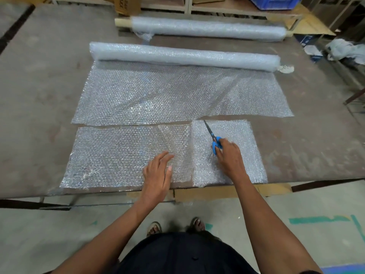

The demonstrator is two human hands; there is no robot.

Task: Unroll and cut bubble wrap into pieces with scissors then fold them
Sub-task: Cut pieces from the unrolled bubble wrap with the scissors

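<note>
Right hand: right hand grips blue-handled scissors, blades together over a folded piece.
Left hand: left hand flat, fingers straight, pressing cut bubble wrap sheet.

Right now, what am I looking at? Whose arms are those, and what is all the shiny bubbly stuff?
A camera on a person's head looks down, so those are the person's own arms. The right hand holds blue scissors. The left hand rests flat on a cut piece of bubble wrap. A smaller piece lies under the scissors. Behind, a partly unrolled roll and a second roll lie on the brown table.
</note>
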